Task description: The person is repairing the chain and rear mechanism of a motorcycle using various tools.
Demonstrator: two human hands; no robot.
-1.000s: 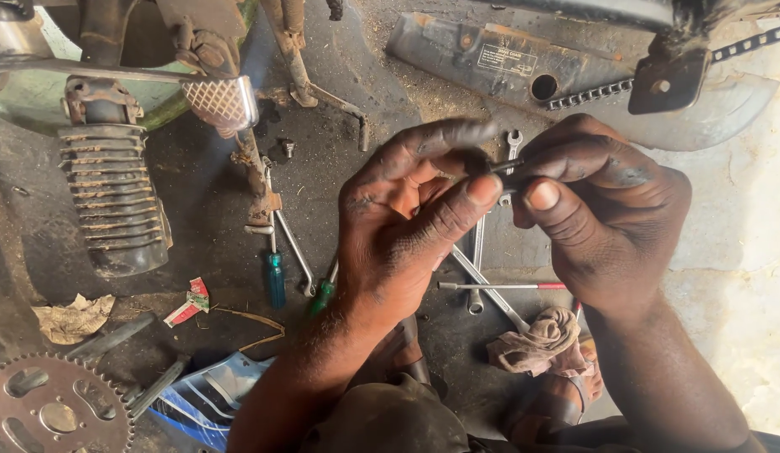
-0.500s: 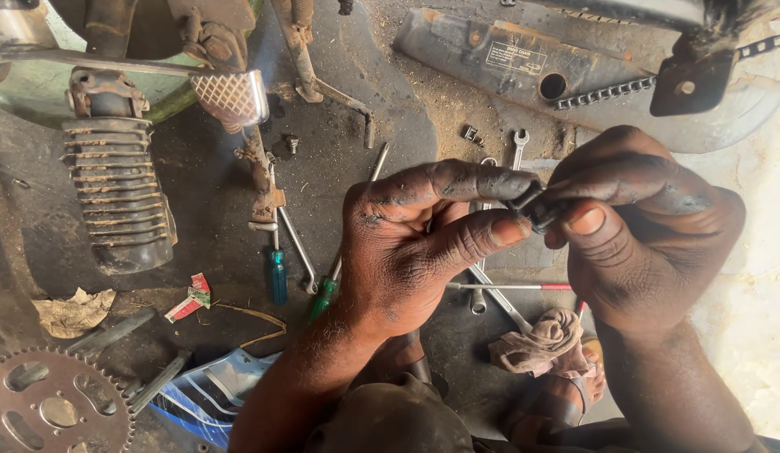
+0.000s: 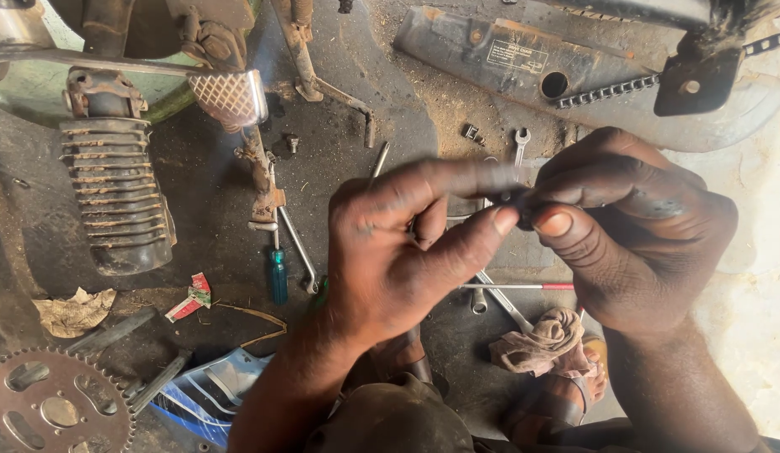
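Oily, dusty workshop ground lies under us. We raise our left hand (image 3: 398, 252) and right hand (image 3: 637, 226) fingertip to fingertip, both pinched shut on one small dark part (image 3: 524, 204), which sits right between them and is too hidden to identify. Skin is grease-smeared. Below the hands lie thin metal rods (image 3: 512, 287) and a crumpled rag (image 3: 541, 342). Left of the left hand: a blue-handled screwdriver (image 3: 278, 273), a ribbed rubber footpeg (image 3: 113, 193), and lower, a toothed steel sprocket (image 3: 59, 407). Above the right hand runs a drive chain (image 3: 608, 88), with a small spanner (image 3: 521, 143) near it.
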